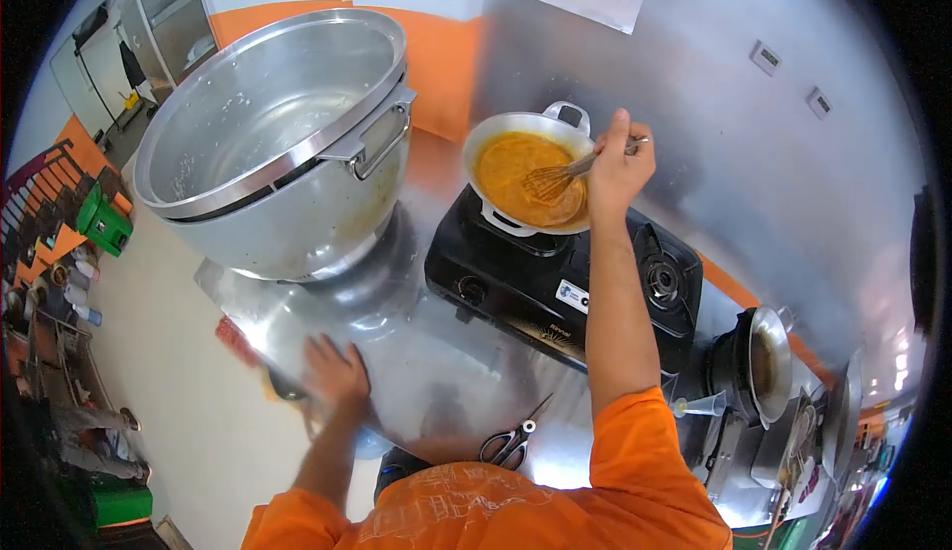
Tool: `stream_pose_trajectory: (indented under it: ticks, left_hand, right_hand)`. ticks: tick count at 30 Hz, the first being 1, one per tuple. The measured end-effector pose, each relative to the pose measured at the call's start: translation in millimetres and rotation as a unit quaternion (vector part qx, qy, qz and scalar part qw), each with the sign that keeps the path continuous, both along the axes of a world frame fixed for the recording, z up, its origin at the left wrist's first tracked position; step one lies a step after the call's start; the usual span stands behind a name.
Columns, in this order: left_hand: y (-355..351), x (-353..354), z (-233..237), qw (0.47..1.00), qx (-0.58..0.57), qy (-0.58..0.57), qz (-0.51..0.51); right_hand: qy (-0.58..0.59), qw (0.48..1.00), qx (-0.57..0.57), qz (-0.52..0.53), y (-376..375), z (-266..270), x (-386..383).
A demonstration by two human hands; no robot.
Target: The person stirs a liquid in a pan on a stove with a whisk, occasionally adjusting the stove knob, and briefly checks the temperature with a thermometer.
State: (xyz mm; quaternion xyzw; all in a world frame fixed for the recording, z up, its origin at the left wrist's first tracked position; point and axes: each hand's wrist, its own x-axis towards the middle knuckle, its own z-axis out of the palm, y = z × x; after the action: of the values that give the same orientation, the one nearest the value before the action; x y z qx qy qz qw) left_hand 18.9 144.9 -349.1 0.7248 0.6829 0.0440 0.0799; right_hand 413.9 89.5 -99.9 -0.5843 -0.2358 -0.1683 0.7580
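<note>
My right hand [620, 168] grips the handle of a metal whisk [555, 181], whose wire head dips into orange-yellow sauce in a round metal pan [516, 123]. The pan sits on the left burner of a black two-burner gas stove [516, 287]. My left hand [335, 371] rests flat, fingers spread, on the steel counter [426, 352] near its front edge, holding nothing. Both arms wear orange sleeves.
A very large aluminium pot [278, 143] with side handles stands on the counter left of the stove. Black-handled scissors [511, 441] lie on the counter near my body. A small wok [769, 362] and a plastic funnel [699, 406] sit to the right. The stove's right burner [662, 277] is bare.
</note>
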Motion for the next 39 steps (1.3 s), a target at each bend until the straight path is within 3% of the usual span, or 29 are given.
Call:
stream_pose_trajectory:
  ticks: [3, 13, 20, 23, 27, 34, 39]
  left_hand:
    - [-0.7, 0.1, 1.7, 1.000, -0.001, 0.012, -0.003]
    - [-1.5, 5.1, 13.6, 1.000, -0.001, 0.025, 0.001]
    - [-3.9, 3.3, 16.4, 1.000, -0.008, 0.017, -0.001]
    - [-6.9, 4.7, 23.3, 1.000, -0.013, 0.014, -0.004]
    - [-5.2, 5.8, 18.7, 0.999, -0.015, 0.033, -0.004]
    - [-1.8, 3.1, 11.6, 1.000, -0.008, -0.001, -0.001]
    - [2.1, -1.3, 3.8, 1.000, -0.030, 0.004, 0.002]
  right_hand:
    - [-0.002, 0.998, 0.058, 0.036, -6.7, 6.0, 6.5]
    - [0.012, 0.991, 0.090, 0.096, 29.3, 4.5, 23.4]
    - [-0.062, 0.997, -0.050, -0.026, 20.6, 3.1, 48.4]
    - [-0.033, 0.999, 0.002, -0.013, 2.1, 15.4, 38.9]
    - [0.064, 0.988, 0.104, 0.093, -7.9, 17.8, 39.5]
    - [0.010, 0.992, 0.118, 0.052, 25.2, -7.9, 56.1]
    - [-0.039, 0.998, 0.042, 0.020, 33.1, 1.5, 48.3]
